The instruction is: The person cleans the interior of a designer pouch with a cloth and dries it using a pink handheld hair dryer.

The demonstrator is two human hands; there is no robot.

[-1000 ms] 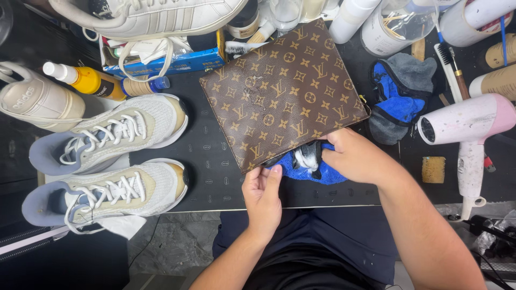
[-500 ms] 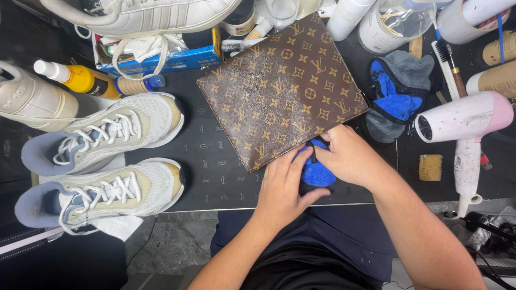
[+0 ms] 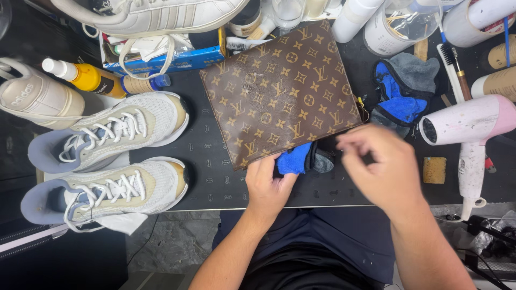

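Head view: pouch lies diagonally on bench.
Left hand: fingers clamped on blue cloth, at pouch's near edge.
Right hand: fingers loosely together, apparently empty, blurred.

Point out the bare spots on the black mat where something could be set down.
Bare black mat lies between the sneakers and the brown pouch; another strip runs along the front edge, left of the left hand. A small patch sits beside the tan sponge. The back, with bottles, brushes and the hair dryer, is crowded.
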